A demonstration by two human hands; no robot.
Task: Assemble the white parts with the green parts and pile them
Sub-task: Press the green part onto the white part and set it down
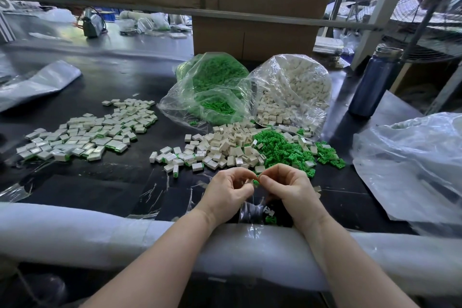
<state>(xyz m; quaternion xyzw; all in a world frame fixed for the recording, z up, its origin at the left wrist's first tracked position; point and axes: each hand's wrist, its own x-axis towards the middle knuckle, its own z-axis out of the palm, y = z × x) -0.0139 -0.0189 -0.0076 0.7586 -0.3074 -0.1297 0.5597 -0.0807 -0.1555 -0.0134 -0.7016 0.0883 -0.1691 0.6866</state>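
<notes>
My left hand and my right hand meet fingertip to fingertip near the table's front edge. The left hand pinches a small white part; the right hand pinches a green part against it. Just beyond the hands lie a loose heap of white parts and a heap of green parts. A wide spread of assembled white-and-green pieces lies at the left. Behind stand an open clear bag of green parts and one of white parts.
A dark blue bottle stands at the right. Crumpled clear plastic fills the right side, a grey bag the left. A cardboard box stands behind the bags. White foam padding lines the table's front edge. One green part lies by my wrists.
</notes>
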